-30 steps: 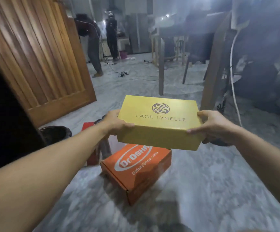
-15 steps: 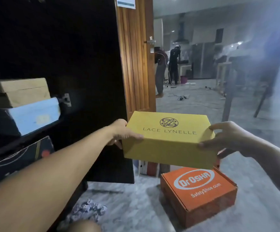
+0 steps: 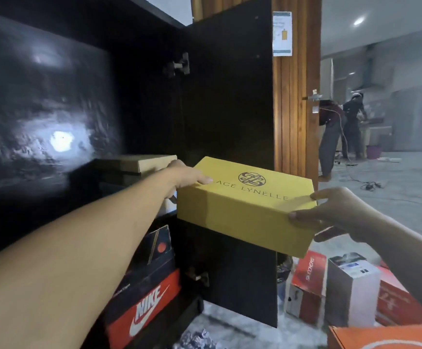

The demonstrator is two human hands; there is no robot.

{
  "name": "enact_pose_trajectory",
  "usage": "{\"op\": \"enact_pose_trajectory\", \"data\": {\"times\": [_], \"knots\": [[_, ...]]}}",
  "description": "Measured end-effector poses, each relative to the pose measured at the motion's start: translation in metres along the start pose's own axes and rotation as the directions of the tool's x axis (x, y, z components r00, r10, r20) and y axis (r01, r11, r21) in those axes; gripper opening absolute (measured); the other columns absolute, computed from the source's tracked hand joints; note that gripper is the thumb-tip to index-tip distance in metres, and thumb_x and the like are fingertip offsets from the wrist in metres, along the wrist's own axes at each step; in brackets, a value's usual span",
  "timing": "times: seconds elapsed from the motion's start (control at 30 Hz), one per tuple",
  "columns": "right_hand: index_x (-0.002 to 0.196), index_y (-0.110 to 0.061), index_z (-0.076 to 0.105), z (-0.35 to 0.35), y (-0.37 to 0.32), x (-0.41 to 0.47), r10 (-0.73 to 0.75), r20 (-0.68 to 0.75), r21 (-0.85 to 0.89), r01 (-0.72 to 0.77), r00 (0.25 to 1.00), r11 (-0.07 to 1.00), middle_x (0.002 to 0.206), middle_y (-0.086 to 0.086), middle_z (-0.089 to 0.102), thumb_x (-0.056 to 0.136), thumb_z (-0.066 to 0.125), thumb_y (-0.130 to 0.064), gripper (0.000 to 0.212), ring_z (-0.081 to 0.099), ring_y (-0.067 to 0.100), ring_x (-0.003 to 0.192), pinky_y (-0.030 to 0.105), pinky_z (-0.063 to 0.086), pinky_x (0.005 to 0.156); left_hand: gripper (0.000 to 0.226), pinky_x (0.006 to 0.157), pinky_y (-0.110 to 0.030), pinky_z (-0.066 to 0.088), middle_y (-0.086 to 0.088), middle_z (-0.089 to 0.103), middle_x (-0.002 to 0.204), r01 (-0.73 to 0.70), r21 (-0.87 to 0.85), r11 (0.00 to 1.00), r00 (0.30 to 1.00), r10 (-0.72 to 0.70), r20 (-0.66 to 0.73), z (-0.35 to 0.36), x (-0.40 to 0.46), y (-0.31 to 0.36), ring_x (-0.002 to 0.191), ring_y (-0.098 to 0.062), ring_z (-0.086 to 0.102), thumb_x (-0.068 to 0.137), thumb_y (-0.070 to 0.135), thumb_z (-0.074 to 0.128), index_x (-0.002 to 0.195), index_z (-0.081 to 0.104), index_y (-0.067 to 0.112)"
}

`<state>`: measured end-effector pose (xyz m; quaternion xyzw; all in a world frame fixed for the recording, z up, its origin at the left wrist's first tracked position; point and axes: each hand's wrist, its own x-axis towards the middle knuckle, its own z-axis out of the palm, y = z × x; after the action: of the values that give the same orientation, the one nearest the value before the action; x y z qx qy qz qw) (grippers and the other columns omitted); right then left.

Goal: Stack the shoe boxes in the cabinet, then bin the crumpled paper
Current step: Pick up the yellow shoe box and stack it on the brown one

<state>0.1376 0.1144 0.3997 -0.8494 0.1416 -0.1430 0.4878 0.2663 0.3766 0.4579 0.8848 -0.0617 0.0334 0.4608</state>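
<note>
At the bottom edge, crumpled paper (image 3: 196, 339) lies on the marble floor (image 3: 230, 323) just before the cabinet, and the corner of an orange box (image 3: 381, 337) shows at lower right. Inside the cabinet's lower part a red Nike box (image 3: 146, 311) sits beneath a dark box (image 3: 158, 244). Right of the open cabinet door (image 3: 226, 117), a red box (image 3: 308, 280), a grey-and-white box (image 3: 353, 285) standing upright and another red box (image 3: 396, 301) crowd together on the floor. Above them, both hands carry the yellow shoe box (image 3: 245, 205) in the air in front of the door: the left hand (image 3: 186, 176) grips its left end with the thumb over the lid, and the right hand (image 3: 335, 212) grips its right end, thumb on top and fingers curled under. Just beyond the left hand, tan boxes (image 3: 139, 165) are stacked on the cabinet's shelf. Farther back stands a wooden door (image 3: 296, 96) with a paper notice (image 3: 282, 34) on it, and two people (image 3: 340, 132) bend over in the distant room
</note>
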Motion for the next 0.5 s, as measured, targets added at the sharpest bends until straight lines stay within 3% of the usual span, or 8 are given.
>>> {"op": "enact_pose_trajectory", "data": {"times": [0.07,0.13,0.2,0.37,0.43,0.5], "knots": [[0.133,-0.004,0.052,0.01,-0.022,0.009,-0.034,-0.009,-0.008,0.034,0.999,0.999,0.095,0.003,0.058,0.059,0.088,-0.034,0.087,0.067,0.028,0.079,0.042,0.062,0.062,0.072,0.064,-0.038,0.043,-0.01,0.054,0.123,-0.018,-0.077,0.997,0.995,0.01,-0.103,-0.022,0.008,0.005,0.101,-0.025,0.05,0.073,0.032,0.082,0.132,0.047,0.012],[0.129,-0.005,0.054,0.019,-0.042,0.019,-0.066,-0.028,0.006,0.066,0.997,0.998,0.098,0.004,0.058,0.06,0.088,-0.036,0.083,0.066,0.026,0.079,0.04,0.062,0.06,0.056,0.073,-0.038,0.044,-0.008,0.056,0.111,-0.051,-0.125,0.991,0.977,0.024,-0.211,-0.04,0.018,0.01,0.098,-0.025,0.052,0.076,0.027,0.08,0.121,0.052,0.009],[0.121,-0.007,0.054,0.031,-0.062,0.029,-0.098,-0.045,0.035,0.1,0.994,0.994,0.095,0.003,0.057,0.062,0.087,-0.036,0.073,0.064,0.022,0.077,0.039,0.062,0.06,0.043,0.084,-0.039,0.044,-0.007,0.058,0.109,-0.096,-0.153,0.984,0.949,0.044,-0.311,-0.057,0.03,0.014,0.099,-0.026,0.053,0.078,0.022,0.077,0.113,0.056,0.007],[0.101,-0.014,0.049,0.067,-0.105,0.059,-0.222,-0.061,0.09,0.227,0.973,0.97,0.089,0.0,0.056,0.063,0.086,-0.038,0.058,0.063,0.018,0.074,0.044,0.062,0.066,0.03,0.08,-0.032,0.04,-0.005,0.058,0.109,-0.16,-0.202,0.966,0.881,0.047,-0.471,-0.095,0.066,0.013,0.095,-0.021,0.051,0.085,0.015,0.07,0.111,0.059,0.005],[0.101,-0.011,0.049,0.084,-0.124,0.074,-0.237,-0.061,0.109,0.243,0.97,0.964,0.093,0.003,0.059,0.062,0.086,-0.042,0.062,0.064,0.02,0.074,0.045,0.062,0.067,0.03,0.081,-0.035,0.04,-0.007,0.056,0.112,-0.168,-0.27,0.948,0.862,0.009,-0.506,-0.111,0.081,0.009,0.097,-0.023,0.05,0.085,0.014,0.07,0.109,0.055,0.006],[0.103,-0.006,0.054,0.102,-0.14,0.084,-0.246,-0.063,0.108,0.252,0.967,0.962,0.098,0.006,0.063,0.06,0.086,-0.05,0.07,0.068,0.021,0.072,0.043,0.062,0.064,0.046,0.084,-0.038,0.039,-0.008,0.053,0.118,-0.163,-0.305,0.938,0.856,-0.019,-0.517,-0.125,0.091,0.003,0.101,-0.025,0.047,0.083,0.019,0.072,0.122,0.05,0.008]]}}
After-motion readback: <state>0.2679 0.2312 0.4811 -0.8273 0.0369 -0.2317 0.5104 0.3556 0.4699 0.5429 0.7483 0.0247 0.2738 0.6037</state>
